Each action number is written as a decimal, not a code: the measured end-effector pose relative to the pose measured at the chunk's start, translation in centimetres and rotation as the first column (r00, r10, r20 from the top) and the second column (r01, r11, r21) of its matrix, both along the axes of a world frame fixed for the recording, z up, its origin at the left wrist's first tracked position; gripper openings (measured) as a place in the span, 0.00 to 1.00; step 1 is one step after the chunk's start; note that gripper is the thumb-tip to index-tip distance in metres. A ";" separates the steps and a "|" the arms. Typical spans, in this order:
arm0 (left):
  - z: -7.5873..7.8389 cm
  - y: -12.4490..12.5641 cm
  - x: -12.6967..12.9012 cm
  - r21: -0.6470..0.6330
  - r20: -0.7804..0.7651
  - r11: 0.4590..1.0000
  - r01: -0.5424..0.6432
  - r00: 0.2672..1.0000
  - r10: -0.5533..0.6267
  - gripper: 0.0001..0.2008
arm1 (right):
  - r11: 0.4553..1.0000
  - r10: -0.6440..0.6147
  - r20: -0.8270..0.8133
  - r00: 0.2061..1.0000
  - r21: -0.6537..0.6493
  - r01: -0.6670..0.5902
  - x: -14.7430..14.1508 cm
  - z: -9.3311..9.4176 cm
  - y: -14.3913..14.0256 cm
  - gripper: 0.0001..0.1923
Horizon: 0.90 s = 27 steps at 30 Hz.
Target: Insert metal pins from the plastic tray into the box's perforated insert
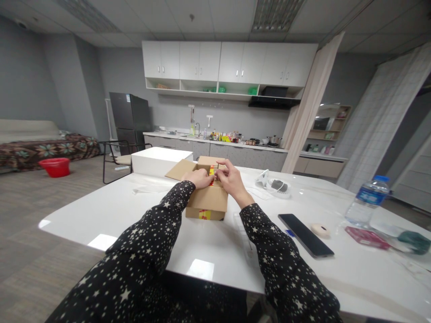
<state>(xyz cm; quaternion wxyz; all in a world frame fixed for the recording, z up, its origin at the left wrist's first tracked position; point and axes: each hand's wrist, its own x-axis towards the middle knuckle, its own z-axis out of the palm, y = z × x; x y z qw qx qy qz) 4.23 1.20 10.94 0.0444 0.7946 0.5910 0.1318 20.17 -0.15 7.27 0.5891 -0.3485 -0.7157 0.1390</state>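
An open cardboard box (206,200) with spread flaps sits on the white worktop (101,211). The person's left hand (201,178) is at the left of the box's opening, fingers curled; whether it grips anything cannot be told. The right hand (232,178) is at the right of the opening, thumb and fingers bent inward, its hold likewise unclear. Right of the box lies a black phone (305,235); farther right stands a bottle (367,201).
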 end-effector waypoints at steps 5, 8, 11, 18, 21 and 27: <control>0.0 0.1 0.0 0.007 -0.006 1.000 0.002 1.000 -0.002 0.32 | 1.000 -0.001 0.003 1.000 0.004 0.001 0.0 -0.1 0.1 0.14; 0.0 0.1 0.0 0.006 -0.010 1.000 -0.001 1.000 0.001 0.32 | 1.000 0.004 -0.001 1.000 0.000 -0.004 0.0 -0.2 0.2 0.14; 0.0 0.0 0.0 0.004 -0.013 1.000 0.001 1.000 -0.001 0.32 | 1.000 0.002 0.000 1.000 -0.005 -0.002 0.0 -0.1 0.2 0.14; 0.0 -0.1 0.0 0.005 -0.014 1.000 -0.001 1.000 0.001 0.32 | 0.999 0.036 -0.056 0.998 -0.030 -0.037 0.1 -0.3 0.4 0.14; 0.1 -0.1 -0.1 0.002 -0.014 1.000 0.004 1.000 -0.004 0.31 | 0.998 0.040 -0.081 0.996 -0.050 -0.044 0.2 -0.4 0.5 0.14; 0.1 -0.2 0.0 -0.001 0.000 1.000 0.005 1.000 -0.005 0.36 | 1.000 0.007 0.042 0.999 0.017 -0.008 0.1 -0.4 0.2 0.13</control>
